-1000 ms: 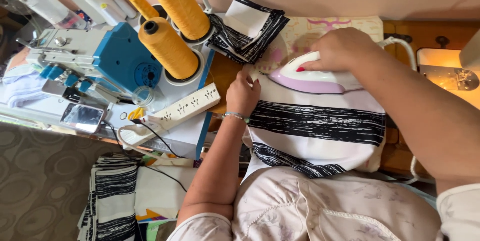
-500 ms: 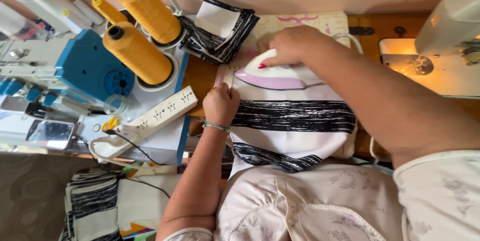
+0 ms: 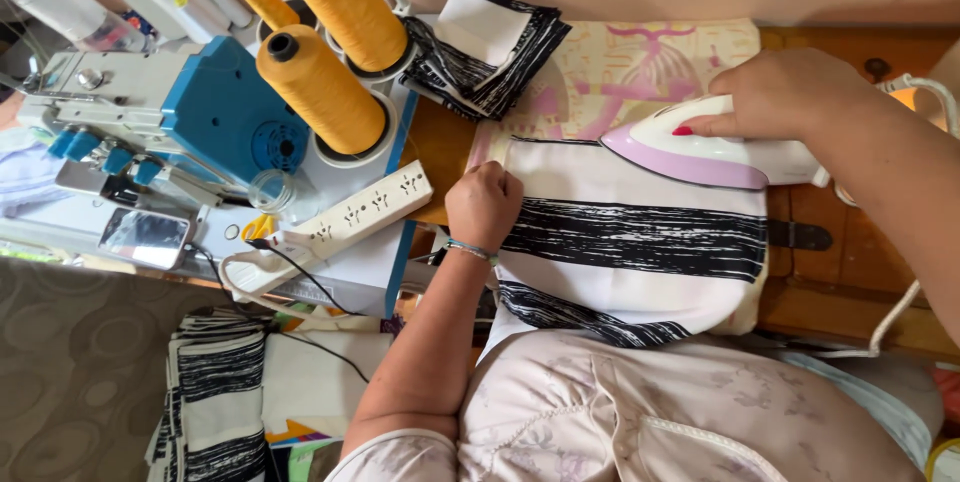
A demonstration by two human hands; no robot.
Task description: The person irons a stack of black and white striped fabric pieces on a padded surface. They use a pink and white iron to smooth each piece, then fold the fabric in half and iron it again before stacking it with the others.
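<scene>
Rightward slides the white-and-pink iron (image 3: 715, 150), right hand (image 3: 790, 94) gripping it; clenched left hand (image 3: 484, 204) pins the black-striped white cloth (image 3: 640, 242). Power strip (image 3: 350, 222) lies left.

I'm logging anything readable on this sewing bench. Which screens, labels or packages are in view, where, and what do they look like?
Phone: lying flat at the bench's left front edge, by the overlock machine; a rectangular, glossy screen showing only reflections.
Round label: on the machine's blue side panel, blue.
No packages or signs show.

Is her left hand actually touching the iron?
Apart. The head view shows the left hand fisted on the striped cloth, with bare cloth between it and the iron.
</scene>
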